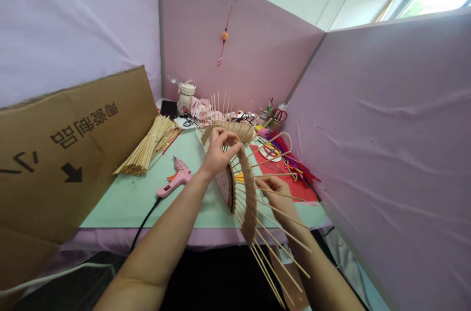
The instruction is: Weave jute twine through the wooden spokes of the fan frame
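1. The basket is held tilted at the centre of the clock, over the near edge of the table, its spokes fanned between two and six o'clock.
2. The basket's upper rim is pinched between thumb and fingers of the left hand, at twelve o'clock; if that pinch were eased, the weave could be slackened.
3. The right hand is set among the spokes at three o'clock, fingers curled narrow; whether a spoke or strand is gripped cannot be told.
4. Spokes could be bent or snapped if pressed by the right forearm, which is crossed by several.
5. At nine o'clock, the glue gun is left beside the left forearm; it could be knocked by a careless elbow, or dragged by its cord.
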A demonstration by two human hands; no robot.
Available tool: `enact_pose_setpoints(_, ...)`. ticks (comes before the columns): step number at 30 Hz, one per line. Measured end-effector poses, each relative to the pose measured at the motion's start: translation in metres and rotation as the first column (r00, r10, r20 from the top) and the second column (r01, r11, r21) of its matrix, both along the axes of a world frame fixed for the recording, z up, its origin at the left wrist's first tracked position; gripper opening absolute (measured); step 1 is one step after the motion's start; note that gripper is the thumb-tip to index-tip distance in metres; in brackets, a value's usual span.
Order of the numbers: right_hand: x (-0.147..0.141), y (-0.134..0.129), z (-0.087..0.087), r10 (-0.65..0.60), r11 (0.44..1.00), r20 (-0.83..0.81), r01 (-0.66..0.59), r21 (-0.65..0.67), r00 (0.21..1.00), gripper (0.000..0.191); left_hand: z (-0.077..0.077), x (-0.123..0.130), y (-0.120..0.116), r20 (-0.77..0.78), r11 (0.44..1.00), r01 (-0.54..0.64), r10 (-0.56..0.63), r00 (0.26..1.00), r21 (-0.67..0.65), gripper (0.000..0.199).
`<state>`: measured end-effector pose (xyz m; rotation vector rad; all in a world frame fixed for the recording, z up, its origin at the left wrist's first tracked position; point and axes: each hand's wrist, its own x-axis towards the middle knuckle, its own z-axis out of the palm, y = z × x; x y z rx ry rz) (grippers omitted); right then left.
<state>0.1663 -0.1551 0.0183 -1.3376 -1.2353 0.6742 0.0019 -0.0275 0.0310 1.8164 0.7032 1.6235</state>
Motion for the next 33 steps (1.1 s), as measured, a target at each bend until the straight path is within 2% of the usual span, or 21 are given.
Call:
enact_pose_setpoints(3,-0.022,-0.001,-0.019,0.04,0.997,-0.159,-0.05,-0.056,0.987,0.021,-0.001,0.0,0.001,-0.013,1.0,-0.008,0.009,1.0,0.021,0.013)
enact_pose_setpoints(7,-0.04,-0.002,-0.021,0.046,0.994,-0.247,-0.068,-0.08,0.968,0.021,-0.005,-0.003,0.002,0.024,0.999,-0.027,0.027,0.999,0.032,0.02)
enact_pose_setpoints(10,-0.049,-0.001,-0.027,0.046,0.991,-0.32,-0.084,-0.105,0.946,0.025,-0.008,-0.005,-0.005,0.115,0.986,-0.116,0.102,0.988,0.119,0.033)
enact_pose_setpoints(13,-0.056,0.001,-0.038,0.053,0.992,-0.333,-0.089,-0.093,0.941,0.03,-0.007,-0.007,-0.019,0.265,0.918,-0.258,0.179,0.948,0.302,0.03)
enact_pose_setpoints(15,-0.06,0.001,-0.041,0.04,0.995,-0.331,-0.068,-0.073,0.943,0.033,-0.005,-0.011,-0.028,0.254,0.871,-0.294,0.204,0.945,0.394,0.023)
enact_pose_setpoints(18,-0.063,0.0,-0.04,0.012,0.997,-0.355,-0.039,-0.068,0.935,0.035,-0.005,-0.017,-0.036,0.123,0.85,-0.261,0.23,0.965,0.458,0.017)
enact_pose_setpoints(23,-0.065,-0.002,-0.03,-0.045,0.996,-0.378,0.011,-0.093,0.925,0.037,-0.01,-0.02,-0.036,-0.018,0.872,-0.128,0.155,0.988,0.472,0.02)
enact_pose_setpoints(26,-0.066,-0.003,-0.027,-0.077,0.995,-0.375,0.046,-0.091,0.924,0.035,-0.011,-0.019,-0.036,-0.102,0.88,-0.118,0.184,0.978,0.459,0.021)
enact_pose_setpoints(29,-0.06,-0.002,-0.026,-0.072,0.996,-0.311,0.05,-0.078,0.948,0.034,-0.01,-0.017,-0.036,-0.134,0.885,-0.116,0.196,0.971,0.45,0.018)
enact_pose_setpoints(33,-0.033,-0.003,-0.025,-0.021,1.0,-0.119,0.022,0.009,0.993,0.028,-0.008,-0.016,-0.035,-0.094,0.902,-0.117,0.17,0.981,0.416,0.012)
